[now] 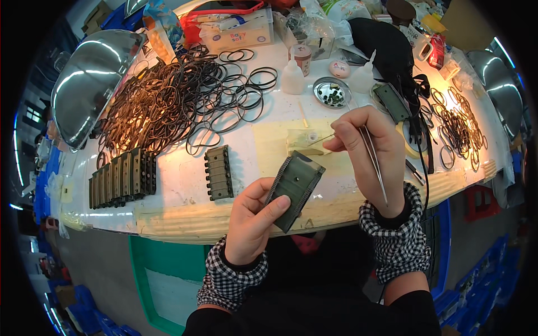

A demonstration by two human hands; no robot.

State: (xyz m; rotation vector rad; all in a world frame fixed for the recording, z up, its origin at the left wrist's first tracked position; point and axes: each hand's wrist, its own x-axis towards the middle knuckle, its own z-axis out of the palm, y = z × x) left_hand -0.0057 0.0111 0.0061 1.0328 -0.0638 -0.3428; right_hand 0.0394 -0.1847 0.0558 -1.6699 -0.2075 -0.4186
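My left hand point(249, 221) is closed around a dark green rectangular casing point(296, 187), its thumb pressed on the face. The casing is tilted, with ridged long edges and a small round hole near its middle. Just above and to the right, my right hand point(372, 145) pinches a thin stick point(320, 138) between thumb and forefinger. A pair of metal tweezers point(374, 162) lies across that same palm, points toward the wrist. Beneath the stick is a small yellowish block point(300, 140) on a yellow sheet point(269, 140). Neither the stick nor the tweezers touches the casing.
Similar casings stand in a row point(123, 179) at left, and a shorter group point(218, 173) sits nearer. Black rubber rings point(162, 101) are heaped behind them. A round metal dish point(332, 92) with small dark green bits lies between two white nozzle bottles point(292, 75). Metal lampshades point(92, 84) flank the table.
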